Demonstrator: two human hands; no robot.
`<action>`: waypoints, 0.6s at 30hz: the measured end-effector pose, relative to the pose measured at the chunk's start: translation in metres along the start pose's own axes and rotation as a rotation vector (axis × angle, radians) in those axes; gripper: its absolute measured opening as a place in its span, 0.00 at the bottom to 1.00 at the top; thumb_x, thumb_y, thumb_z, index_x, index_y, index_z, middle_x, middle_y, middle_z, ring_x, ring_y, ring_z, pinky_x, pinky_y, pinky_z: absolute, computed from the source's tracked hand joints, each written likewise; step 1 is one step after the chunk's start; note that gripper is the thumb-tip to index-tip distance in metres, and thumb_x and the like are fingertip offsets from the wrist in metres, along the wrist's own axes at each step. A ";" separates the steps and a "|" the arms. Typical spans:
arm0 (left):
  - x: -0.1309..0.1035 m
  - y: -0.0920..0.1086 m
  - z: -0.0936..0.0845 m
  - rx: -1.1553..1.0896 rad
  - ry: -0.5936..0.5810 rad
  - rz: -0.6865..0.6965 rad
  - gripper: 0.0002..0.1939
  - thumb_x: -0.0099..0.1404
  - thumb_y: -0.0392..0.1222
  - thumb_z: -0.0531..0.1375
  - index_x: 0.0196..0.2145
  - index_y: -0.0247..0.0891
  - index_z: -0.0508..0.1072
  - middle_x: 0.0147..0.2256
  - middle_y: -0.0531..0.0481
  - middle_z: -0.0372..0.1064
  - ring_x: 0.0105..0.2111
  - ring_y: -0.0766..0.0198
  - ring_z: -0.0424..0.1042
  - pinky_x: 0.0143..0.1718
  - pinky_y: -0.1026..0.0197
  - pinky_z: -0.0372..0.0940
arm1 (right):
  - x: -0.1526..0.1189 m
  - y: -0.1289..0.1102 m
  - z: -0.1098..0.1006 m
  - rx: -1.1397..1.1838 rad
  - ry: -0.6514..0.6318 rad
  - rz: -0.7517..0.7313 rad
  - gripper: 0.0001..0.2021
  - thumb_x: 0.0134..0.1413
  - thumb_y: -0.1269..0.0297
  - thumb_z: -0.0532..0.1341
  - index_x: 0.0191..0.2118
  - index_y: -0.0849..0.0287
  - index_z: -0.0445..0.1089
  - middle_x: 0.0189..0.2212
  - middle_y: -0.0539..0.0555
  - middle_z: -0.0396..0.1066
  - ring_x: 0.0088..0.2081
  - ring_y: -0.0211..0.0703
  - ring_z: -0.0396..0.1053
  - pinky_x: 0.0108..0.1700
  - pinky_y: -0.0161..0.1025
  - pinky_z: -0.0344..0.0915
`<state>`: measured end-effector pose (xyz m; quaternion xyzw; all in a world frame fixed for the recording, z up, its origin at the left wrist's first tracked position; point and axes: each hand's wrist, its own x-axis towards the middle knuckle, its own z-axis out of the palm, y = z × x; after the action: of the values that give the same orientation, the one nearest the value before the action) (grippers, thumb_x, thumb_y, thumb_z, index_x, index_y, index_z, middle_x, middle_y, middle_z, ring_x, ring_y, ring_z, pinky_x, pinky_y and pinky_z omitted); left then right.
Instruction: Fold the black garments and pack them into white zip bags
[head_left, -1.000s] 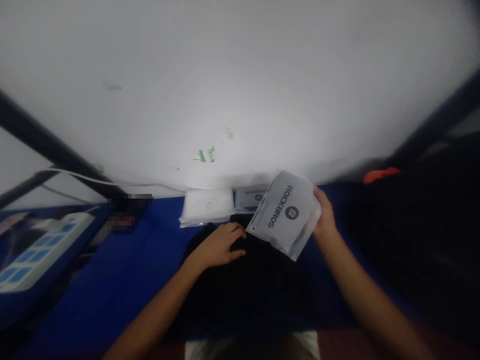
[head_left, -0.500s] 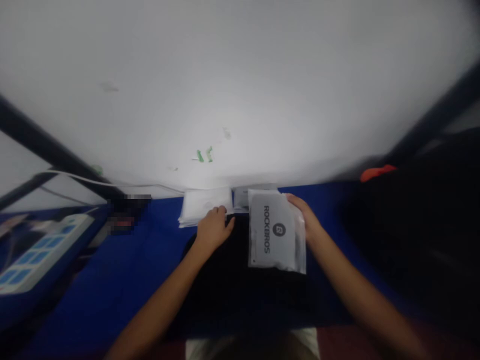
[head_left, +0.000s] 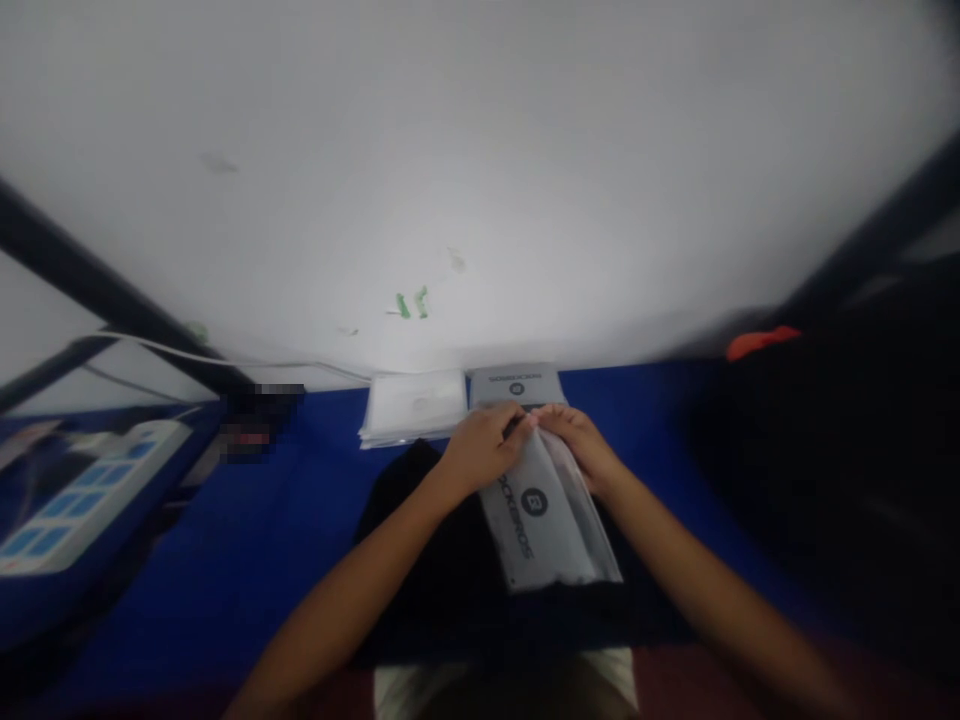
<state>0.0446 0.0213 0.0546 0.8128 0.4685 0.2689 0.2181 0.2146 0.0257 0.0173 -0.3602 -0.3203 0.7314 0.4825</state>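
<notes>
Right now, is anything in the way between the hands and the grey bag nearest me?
Nothing visible is. The left hand and right hand already touch its far end. The other grey bag lies beyond them, not between the hands and the near grey bag.

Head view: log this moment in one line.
left hand: gripping front ROCKBROS pouch at top | right hand: same | black fabric: beneath pouch

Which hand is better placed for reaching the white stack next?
Probably the left hand: it is nearer the white stack, while the right hand is farther across. Both hold the front printed bag.
</notes>
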 end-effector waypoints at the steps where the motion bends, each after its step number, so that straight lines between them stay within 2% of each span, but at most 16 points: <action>1: 0.001 -0.001 0.002 -0.005 0.007 -0.006 0.14 0.71 0.49 0.50 0.35 0.40 0.71 0.30 0.51 0.72 0.31 0.60 0.71 0.33 0.60 0.63 | 0.000 0.000 0.000 -0.010 0.013 -0.032 0.13 0.42 0.60 0.72 0.26 0.60 0.70 0.19 0.47 0.71 0.19 0.33 0.65 0.24 0.31 0.63; 4: 0.001 -0.007 0.003 -0.020 0.033 -0.028 0.11 0.70 0.46 0.50 0.36 0.40 0.70 0.31 0.51 0.72 0.31 0.61 0.70 0.32 0.60 0.62 | 0.000 -0.003 -0.001 -0.075 0.024 -0.125 0.12 0.43 0.58 0.71 0.27 0.59 0.70 0.20 0.46 0.70 0.20 0.33 0.64 0.24 0.31 0.62; 8: -0.003 -0.012 0.002 -0.024 0.091 -0.040 0.11 0.70 0.44 0.50 0.34 0.40 0.69 0.30 0.52 0.70 0.30 0.62 0.69 0.32 0.61 0.61 | -0.002 -0.006 -0.003 -0.258 -0.001 -0.221 0.14 0.47 0.57 0.69 0.24 0.59 0.67 0.17 0.43 0.63 0.17 0.29 0.57 0.19 0.28 0.56; 13: -0.004 -0.008 -0.005 -0.037 0.200 -0.077 0.11 0.69 0.45 0.51 0.31 0.40 0.68 0.25 0.54 0.67 0.26 0.64 0.67 0.30 0.63 0.59 | -0.011 -0.009 -0.001 -0.387 -0.149 -0.201 0.14 0.52 0.55 0.66 0.27 0.58 0.66 0.18 0.44 0.65 0.14 0.30 0.59 0.16 0.29 0.58; 18: -0.003 -0.014 -0.019 -0.065 0.275 -0.109 0.12 0.68 0.45 0.53 0.28 0.39 0.67 0.22 0.56 0.62 0.24 0.66 0.62 0.28 0.64 0.56 | -0.018 -0.015 0.001 -0.497 -0.198 -0.194 0.13 0.52 0.56 0.66 0.29 0.59 0.67 0.17 0.42 0.62 0.13 0.28 0.56 0.14 0.27 0.55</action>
<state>0.0224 0.0271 0.0596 0.7342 0.5284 0.3806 0.1921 0.2261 0.0132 0.0339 -0.3621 -0.5683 0.6123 0.4135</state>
